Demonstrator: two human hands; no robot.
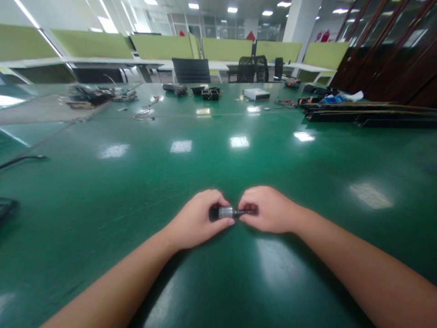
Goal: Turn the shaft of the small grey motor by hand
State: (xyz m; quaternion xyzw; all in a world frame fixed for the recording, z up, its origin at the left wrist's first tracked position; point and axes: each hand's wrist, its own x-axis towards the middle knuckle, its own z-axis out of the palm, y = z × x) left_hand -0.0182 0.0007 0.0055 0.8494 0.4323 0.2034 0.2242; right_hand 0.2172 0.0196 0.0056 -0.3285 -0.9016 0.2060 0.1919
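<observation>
A small cylindrical part (226, 212) with a silver body and a black back end lies crosswise between my hands, low over the green table. From its right side runs a thin, dark, ribbed shaft (241, 212); I cannot make out its exact kind. My left hand (201, 216) is closed around the silver body, thumb below and fingers above. Curled round the shaft's far end, my right hand (268, 209) grips it between thumb and fingers, hiding the tip. The two hands are close together but apart.
The glossy green table (153, 182) reflects ceiling lights. Along its far side lie a dark power tool (175, 89), black parts (210, 93), a white box (256, 94) and wires (145, 111). Long black strips (368, 113) are stacked at the right, a dark cable (23, 159) lies left.
</observation>
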